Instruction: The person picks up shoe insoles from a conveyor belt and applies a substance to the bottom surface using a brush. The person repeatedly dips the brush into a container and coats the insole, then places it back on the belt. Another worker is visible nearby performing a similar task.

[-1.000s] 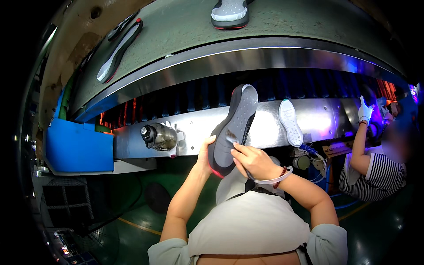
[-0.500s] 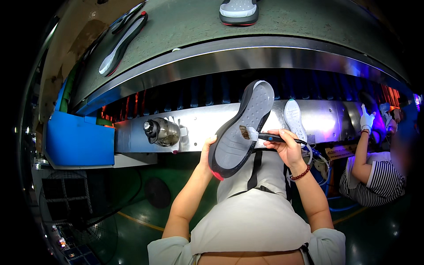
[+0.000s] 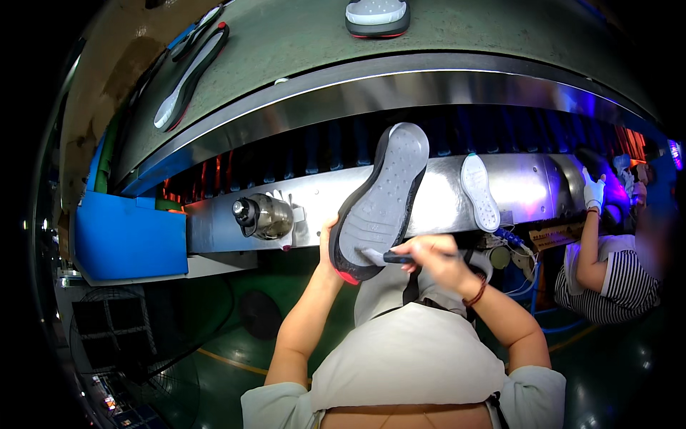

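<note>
A grey-lined shoe sole [image 3: 386, 189] with a black rim and a red heel edge is tilted in front of me, its hollow inner side facing up. My left hand [image 3: 329, 254] is closed around its left edge near the heel. In my right hand [image 3: 437, 262] is a brush [image 3: 397, 257] with a black handle, gripped between thumb and fingers. Its pale head is against or just over the heel end of the sole; the bristles are blurred. A white sole-shaped piece [image 3: 479, 193] lies on the metal ledge beyond my right hand.
A dark bottle [image 3: 266, 216] stands on the metal ledge [image 3: 319, 187]. More soles, one at far left [image 3: 189, 82] and one at the top [image 3: 377, 18], rest on the green belt [image 3: 300, 43]. At right, a co-worker's gloved hand [image 3: 594, 191] is over the ledge.
My right hand has moved down and left, carrying the brush from the middle of the sole to its heel end. The sole has shifted slightly left and turned a little more upright.
</note>
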### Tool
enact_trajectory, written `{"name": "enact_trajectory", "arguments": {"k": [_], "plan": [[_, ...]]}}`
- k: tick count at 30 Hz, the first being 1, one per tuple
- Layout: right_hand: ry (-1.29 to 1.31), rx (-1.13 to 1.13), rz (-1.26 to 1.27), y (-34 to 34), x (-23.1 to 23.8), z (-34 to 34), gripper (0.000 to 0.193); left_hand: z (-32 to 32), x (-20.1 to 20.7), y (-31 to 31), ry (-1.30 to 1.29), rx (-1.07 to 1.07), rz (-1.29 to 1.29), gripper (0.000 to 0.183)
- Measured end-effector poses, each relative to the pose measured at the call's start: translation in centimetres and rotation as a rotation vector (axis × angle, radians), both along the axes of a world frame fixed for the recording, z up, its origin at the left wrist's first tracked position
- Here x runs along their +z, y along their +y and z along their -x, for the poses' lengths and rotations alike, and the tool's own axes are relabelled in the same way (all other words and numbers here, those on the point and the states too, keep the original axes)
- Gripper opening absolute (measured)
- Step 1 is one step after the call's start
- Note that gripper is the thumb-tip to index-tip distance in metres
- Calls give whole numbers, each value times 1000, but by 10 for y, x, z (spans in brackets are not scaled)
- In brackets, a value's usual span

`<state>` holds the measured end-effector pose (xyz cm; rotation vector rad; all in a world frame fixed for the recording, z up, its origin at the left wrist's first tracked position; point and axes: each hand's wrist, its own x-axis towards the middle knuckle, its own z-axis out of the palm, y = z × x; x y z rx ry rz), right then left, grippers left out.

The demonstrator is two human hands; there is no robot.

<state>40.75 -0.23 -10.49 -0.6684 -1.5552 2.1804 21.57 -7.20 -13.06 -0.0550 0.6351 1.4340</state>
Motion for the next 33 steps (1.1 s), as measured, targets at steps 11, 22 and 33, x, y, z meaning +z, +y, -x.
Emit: {"name": "enact_trajectory", "arguments": {"k": [11,22,33], "plan": [[-44,-240,-98,-15,-40,12,19,-4,-7,-3,-80,75,19,57],[-166,-409,-907,0,-31,14,9,12,-6,-18,-143,-21,59,57],[93,-1234,265,81,-105,-57,19,30,-32,-44,-247,28,50,58]]}}
